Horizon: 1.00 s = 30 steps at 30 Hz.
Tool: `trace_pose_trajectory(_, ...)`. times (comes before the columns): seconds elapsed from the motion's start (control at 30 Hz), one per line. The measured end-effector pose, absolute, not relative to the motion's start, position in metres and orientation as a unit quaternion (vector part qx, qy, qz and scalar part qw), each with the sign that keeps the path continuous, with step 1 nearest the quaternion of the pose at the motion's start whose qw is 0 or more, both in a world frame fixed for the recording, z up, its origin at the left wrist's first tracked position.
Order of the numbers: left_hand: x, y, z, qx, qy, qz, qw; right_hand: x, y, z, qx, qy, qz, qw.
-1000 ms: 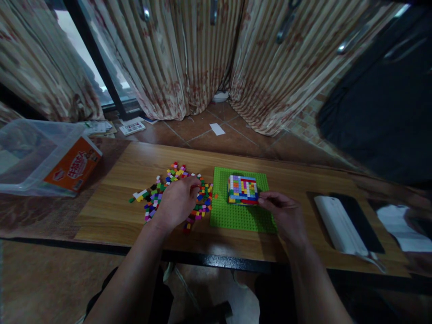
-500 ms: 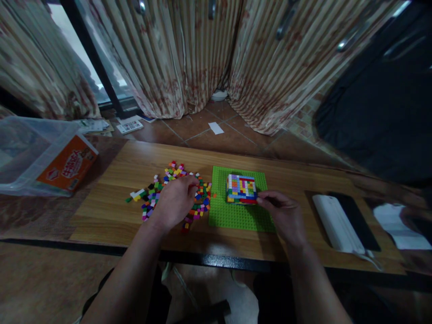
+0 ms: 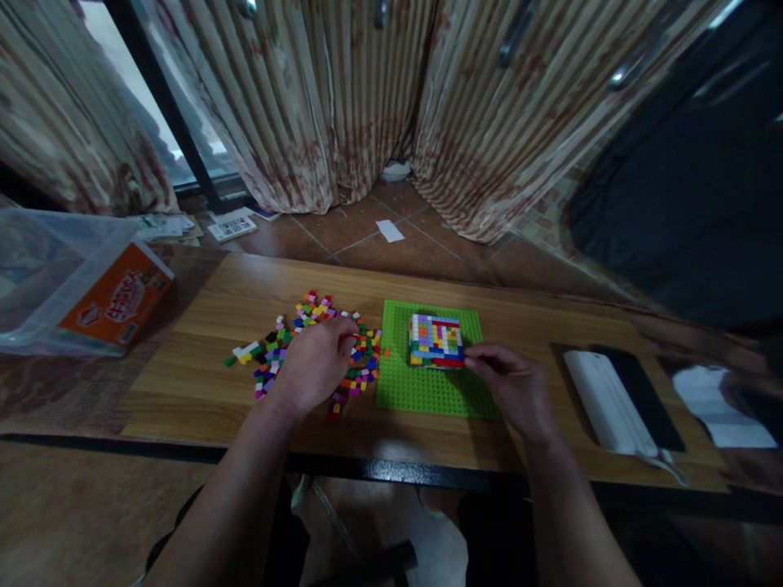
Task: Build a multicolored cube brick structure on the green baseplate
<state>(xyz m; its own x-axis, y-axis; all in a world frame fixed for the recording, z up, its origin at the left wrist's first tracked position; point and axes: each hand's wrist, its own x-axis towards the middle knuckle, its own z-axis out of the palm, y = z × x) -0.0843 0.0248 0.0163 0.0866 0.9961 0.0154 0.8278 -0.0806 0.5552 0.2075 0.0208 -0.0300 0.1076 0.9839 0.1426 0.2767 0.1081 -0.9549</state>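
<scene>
A loose heap of small coloured toy bricks [image 3: 367, 363] lies left of a green studded baseplate [image 3: 400, 395]. Over the heap is my left hand [image 3: 318, 364], its fingers drawn together; whatever they pinch is hidden. On the baseplate stands a low block built of multicoloured bricks [image 3: 436, 341], with white, red, blue and yellow pieces on top. My right hand [image 3: 510, 383] is at that block's front right corner, thumb and forefinger closed near the edge. Whether a small brick sits between those fingertips is too unclear to see.
A white power bank-like case [image 3: 603, 399] with a cord lies beside a dark flat object [image 3: 645, 399] on the wooden table [image 3: 245, 281]. A clear plastic tub [image 3: 67, 277] with an orange label stands at left. Striped curtains [image 3: 306, 106] hang beyond the table.
Both hands keep nearly the same places and closed fingers. The whole view has shifted very slightly; no brick has visibly moved.
</scene>
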Motion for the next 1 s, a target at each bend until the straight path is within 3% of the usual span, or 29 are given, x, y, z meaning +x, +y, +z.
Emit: trace_pose_trajectory(1.0,-0.084,0.026,0.017,0.709,0.646,0.189,0.213,0.197,0.022,-0.025,-0.601,-0.444,0.459,0.481)
